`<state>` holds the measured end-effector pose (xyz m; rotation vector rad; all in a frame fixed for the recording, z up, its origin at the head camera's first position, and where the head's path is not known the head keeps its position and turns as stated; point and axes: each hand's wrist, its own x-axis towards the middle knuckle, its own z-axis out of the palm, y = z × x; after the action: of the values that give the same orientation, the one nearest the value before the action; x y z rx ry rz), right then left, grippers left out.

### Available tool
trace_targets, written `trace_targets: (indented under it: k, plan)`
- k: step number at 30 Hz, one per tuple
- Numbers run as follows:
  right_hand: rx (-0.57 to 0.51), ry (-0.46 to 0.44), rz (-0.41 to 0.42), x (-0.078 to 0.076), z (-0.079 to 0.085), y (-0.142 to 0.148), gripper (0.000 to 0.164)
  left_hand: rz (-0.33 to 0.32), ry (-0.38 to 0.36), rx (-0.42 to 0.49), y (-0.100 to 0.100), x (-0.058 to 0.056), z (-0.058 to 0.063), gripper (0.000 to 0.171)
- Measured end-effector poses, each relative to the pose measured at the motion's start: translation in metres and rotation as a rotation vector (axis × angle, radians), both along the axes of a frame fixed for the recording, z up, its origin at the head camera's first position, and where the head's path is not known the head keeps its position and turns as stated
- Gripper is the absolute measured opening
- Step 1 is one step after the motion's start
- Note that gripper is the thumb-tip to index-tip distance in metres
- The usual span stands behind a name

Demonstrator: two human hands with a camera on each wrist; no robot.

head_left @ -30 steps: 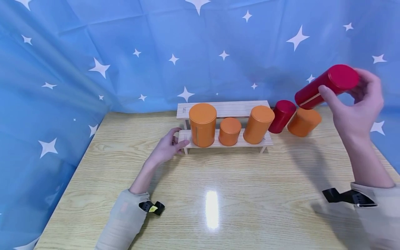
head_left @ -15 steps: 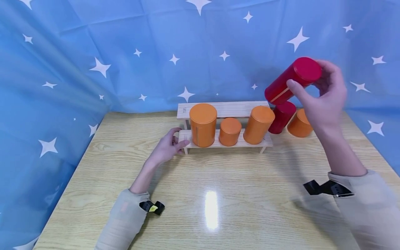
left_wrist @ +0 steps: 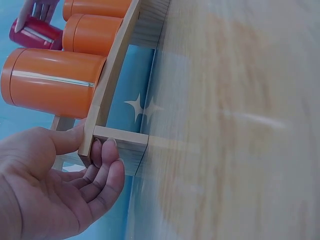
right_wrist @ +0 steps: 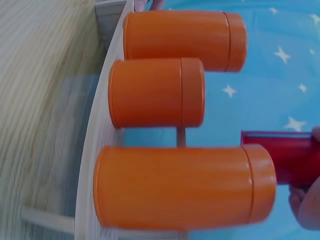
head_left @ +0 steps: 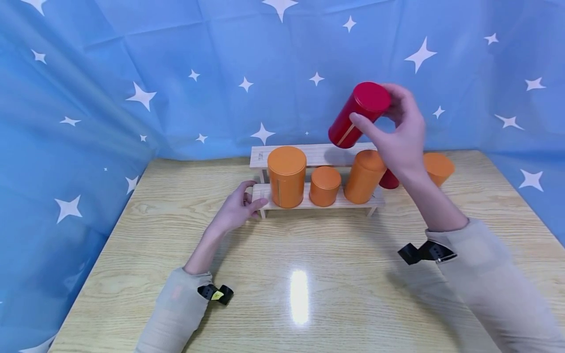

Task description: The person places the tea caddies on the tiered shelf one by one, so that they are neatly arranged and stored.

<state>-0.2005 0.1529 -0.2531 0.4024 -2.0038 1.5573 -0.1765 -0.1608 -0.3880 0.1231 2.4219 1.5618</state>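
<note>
1. The right hand (head_left: 400, 139) is holding a glossy red cylindrical canister (head_left: 359, 105), its thumb pressing the near side.
2. That canister is leaning over the right half of the upper tier of a pale wooden two-tier rack (head_left: 315, 155), its lid end pointing up and rightward.
3. The left hand (head_left: 236, 208) is gripping the left end of the rack's lower tier (the left wrist view is showing its fingers curling beneath the board).
4. On that tier, a tall wide orange canister (head_left: 287, 179) is standing toward the left end, a short orange canister (head_left: 325, 186) mid-board, and a tall slim orange canister (head_left: 362, 179) toward the right end.
5. Beyond the rack's right end, near the far edge of the wood-grain bench (head_left: 247, 274), a second red canister (head_left: 389, 180) and another orange canister (head_left: 438, 167) are standing, partly hidden by the right hand and arm.
</note>
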Motion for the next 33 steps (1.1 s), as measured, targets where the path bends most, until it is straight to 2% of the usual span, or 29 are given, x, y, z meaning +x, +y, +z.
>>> trace_targets:
  k: [8,12,20,33]
  plan:
    - [0.026,-0.078,0.047,-0.029,-0.022,-0.014,0.062,-0.006,0.005,0.014,-0.001,-0.002,-0.003,0.072]
    - [0.038,-0.123,0.082,-0.033,-0.027,-0.025,0.064,-0.003,0.004,0.01,0.0,-0.002,-0.004,0.072]
    - [0.102,-0.142,0.136,-0.041,-0.033,-0.039,0.061,-0.004,0.011,0.018,0.0,-0.002,-0.004,0.071]
    - [0.195,-0.233,0.179,-0.045,-0.035,-0.044,0.066,-0.004,-0.003,0.033,0.001,-0.001,-0.003,0.071]
